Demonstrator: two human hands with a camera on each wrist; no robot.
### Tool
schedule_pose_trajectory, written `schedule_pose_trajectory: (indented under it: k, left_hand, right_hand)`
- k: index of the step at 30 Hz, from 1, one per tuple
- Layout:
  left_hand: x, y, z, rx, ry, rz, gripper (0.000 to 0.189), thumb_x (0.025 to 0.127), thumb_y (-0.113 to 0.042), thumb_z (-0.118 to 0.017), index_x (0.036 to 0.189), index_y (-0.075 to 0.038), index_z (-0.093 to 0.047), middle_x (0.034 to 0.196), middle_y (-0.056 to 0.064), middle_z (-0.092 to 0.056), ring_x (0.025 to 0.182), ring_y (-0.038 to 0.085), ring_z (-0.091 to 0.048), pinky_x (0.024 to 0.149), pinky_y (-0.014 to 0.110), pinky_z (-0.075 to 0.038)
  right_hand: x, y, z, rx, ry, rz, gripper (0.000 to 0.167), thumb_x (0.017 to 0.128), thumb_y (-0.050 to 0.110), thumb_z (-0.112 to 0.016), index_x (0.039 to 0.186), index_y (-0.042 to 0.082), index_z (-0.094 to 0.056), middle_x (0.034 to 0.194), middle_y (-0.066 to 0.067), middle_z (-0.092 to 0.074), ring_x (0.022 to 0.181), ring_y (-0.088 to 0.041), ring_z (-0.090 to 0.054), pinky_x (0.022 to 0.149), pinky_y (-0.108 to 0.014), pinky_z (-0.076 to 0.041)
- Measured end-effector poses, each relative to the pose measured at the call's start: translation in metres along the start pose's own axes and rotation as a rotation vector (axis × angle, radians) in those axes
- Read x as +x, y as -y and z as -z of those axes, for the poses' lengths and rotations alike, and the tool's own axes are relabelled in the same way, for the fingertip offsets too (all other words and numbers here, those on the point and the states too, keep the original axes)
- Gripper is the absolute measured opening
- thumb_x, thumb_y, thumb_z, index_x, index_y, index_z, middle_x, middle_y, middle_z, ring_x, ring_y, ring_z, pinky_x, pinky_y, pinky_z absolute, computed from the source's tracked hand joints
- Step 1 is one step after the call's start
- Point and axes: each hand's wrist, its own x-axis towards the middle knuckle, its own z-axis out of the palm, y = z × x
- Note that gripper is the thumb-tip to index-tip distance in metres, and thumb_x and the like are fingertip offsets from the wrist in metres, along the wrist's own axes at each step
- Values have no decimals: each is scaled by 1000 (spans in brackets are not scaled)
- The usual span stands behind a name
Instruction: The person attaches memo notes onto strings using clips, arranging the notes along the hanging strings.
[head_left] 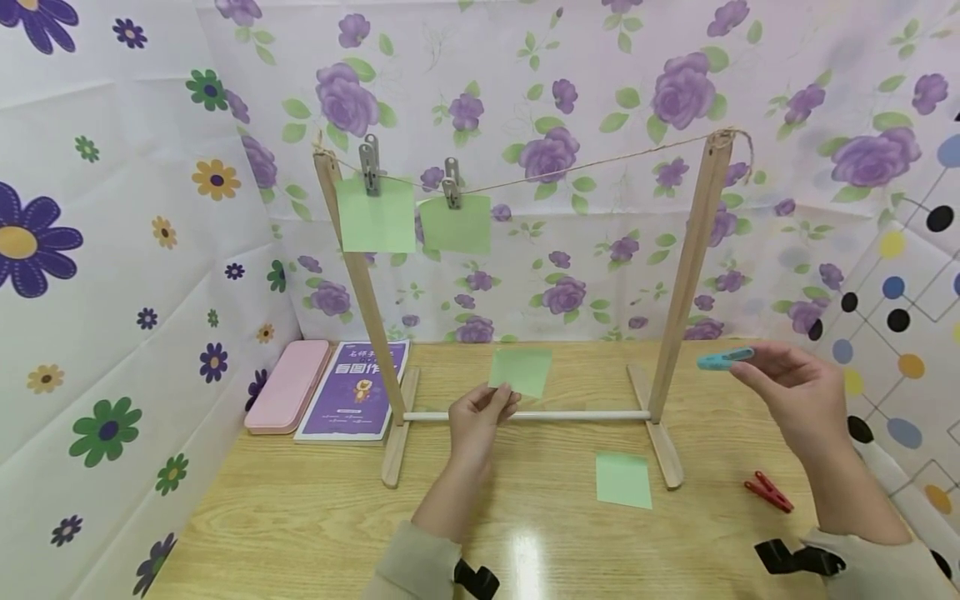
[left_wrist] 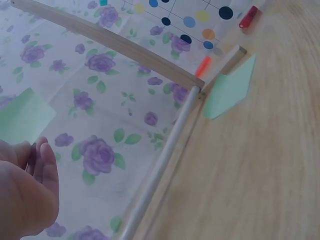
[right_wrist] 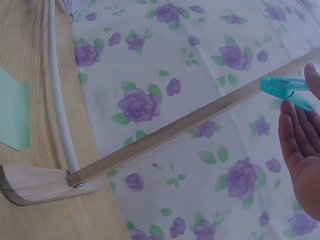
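We see two notes (head_left: 377,223) done, clipped to the string (head_left: 525,181) up-left of our left hand (head_left: 478,417). That hand pinches a third note (head_left: 522,370), unclipped. A fourth note (head_left: 624,480) waits on the wood-grain counter (head_left: 300,508) between our hands. Our right hand (head_left: 806,396) pinches a blue peg (head_left: 716,361); red peg (head_left: 768,492) below it. Flowered sheet (head_left: 600,75) beyond.

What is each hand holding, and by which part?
The left hand pinches a green paper near its lower-left corner (head view); the right hand pinches a blue clothespin by its handles.
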Motion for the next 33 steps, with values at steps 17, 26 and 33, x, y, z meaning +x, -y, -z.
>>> schedule_pose_trajectory:
  k: [17,26,33]
  left_hand:
    - [13,-34,-22,-86,30,-64,40,92,-14,-76,122,9,-62,103,16,-72,97,26,-74,91,31,-60]
    - [17,-54,-36,-139,64,-93,48,92,-12,-76,130,9,-57,100,14,-73,90,20,-75,90,31,-60]
    - [21,-72,-48,-176,89,-131,31,93,-9,-74,118,7,-62,97,13,-73,87,17,-75,90,31,-60]
  right_hand:
    - [22,35,-23,158,90,246,12,88,-19,-66,99,-15,-66,85,-2,-72,74,-8,-70,69,-11,-58]
    - [36,57,-43,204,148,340,7,85,-21,-68,91,-20,-64,82,-5,-74,68,-9,-70,62,-12,-57]
    - [46,76,-57,195,165,384,5,86,-20,-68,89,-21,-65,82,-6,-74,67,-9,-69,61,-12,-56]
